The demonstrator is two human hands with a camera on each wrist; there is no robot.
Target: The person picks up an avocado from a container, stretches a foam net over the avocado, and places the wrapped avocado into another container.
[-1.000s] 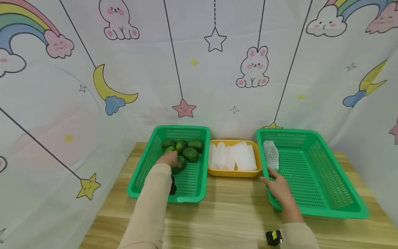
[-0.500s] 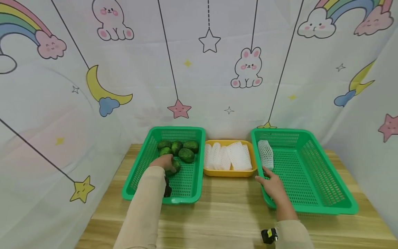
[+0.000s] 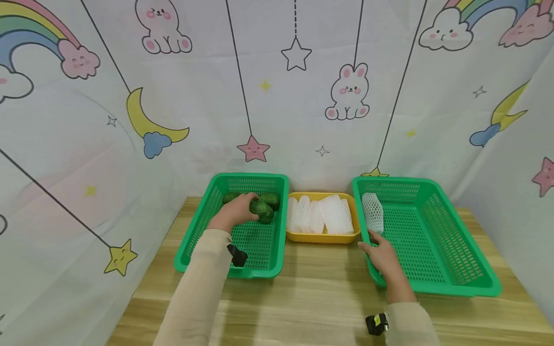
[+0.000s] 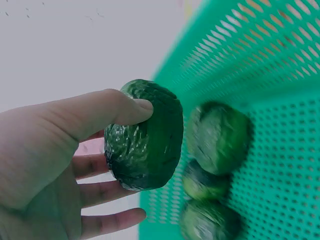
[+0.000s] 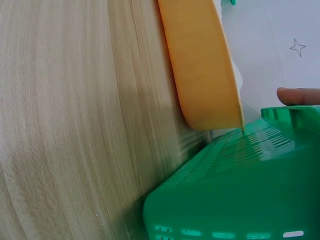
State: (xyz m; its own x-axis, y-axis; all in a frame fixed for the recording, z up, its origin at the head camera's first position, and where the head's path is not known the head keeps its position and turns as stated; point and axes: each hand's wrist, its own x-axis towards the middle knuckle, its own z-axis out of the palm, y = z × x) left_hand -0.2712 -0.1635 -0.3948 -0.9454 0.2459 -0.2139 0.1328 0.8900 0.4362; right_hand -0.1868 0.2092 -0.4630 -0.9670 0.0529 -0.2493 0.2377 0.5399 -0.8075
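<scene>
My left hand [image 3: 235,211] is raised over the left green basket [image 3: 265,274], holding an avocado [image 4: 145,140] between thumb and fingers, as the left wrist view shows. From the head view the hand covers most of that fruit. More dark green avocados [image 3: 261,210] lie in the basket beneath and behind it. At the right green basket [image 3: 437,287], my right hand [image 3: 384,257] rests on the near-left rim, its thumb straight and outside the wall. Inside that basket, along the left wall, lies one item in a white foam net sleeve [image 3: 373,213].
Between the baskets stands a yellow tray [image 3: 322,238] with several white foam net sleeves [image 3: 335,215]. The wooden table [image 3: 311,298] runs in front of them. A printed white cloth [image 3: 298,110] hangs close behind and at both sides.
My left hand has closed on an avocado in the left basket and lifted it up and slightly away. The right hand has stayed at its basket's rim. The head view has shifted slightly.
</scene>
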